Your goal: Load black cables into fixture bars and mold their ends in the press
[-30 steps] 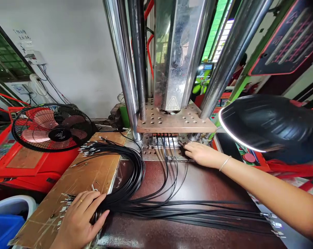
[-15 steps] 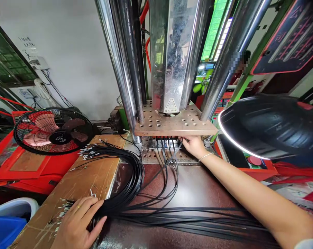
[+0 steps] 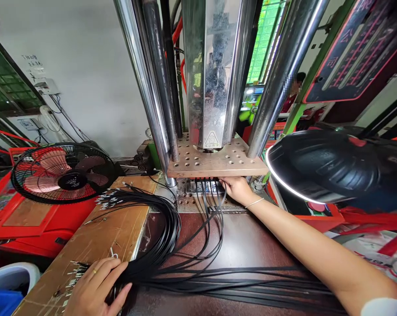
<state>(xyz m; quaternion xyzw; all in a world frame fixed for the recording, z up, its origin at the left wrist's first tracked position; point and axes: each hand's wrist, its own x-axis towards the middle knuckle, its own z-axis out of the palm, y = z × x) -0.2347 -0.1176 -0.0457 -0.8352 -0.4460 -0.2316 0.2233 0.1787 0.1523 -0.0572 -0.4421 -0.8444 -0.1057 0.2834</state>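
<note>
My right hand is closed with its fingertips on a black cable, just under the front edge of the press plate. Its fingertips are partly hidden by that plate. Beside it, several black cables run into the metal mould on the press bed. My left hand rests over the near end of a thick bundle of black cables, thumb apart from the other fingers. Pale cable ends stick out to its left; what lies under the palm is hidden.
Steel columns flank the press. A black fan stands at left, above a cardboard-covered surface. A black lamp with a lit rim hangs at right. A bin sits at lower left. Another person is behind the press.
The view has shifted slightly, so the press and lamp sit further left. My right hand stays at the mould with the cable, and my left hand stays on the bundle.
</note>
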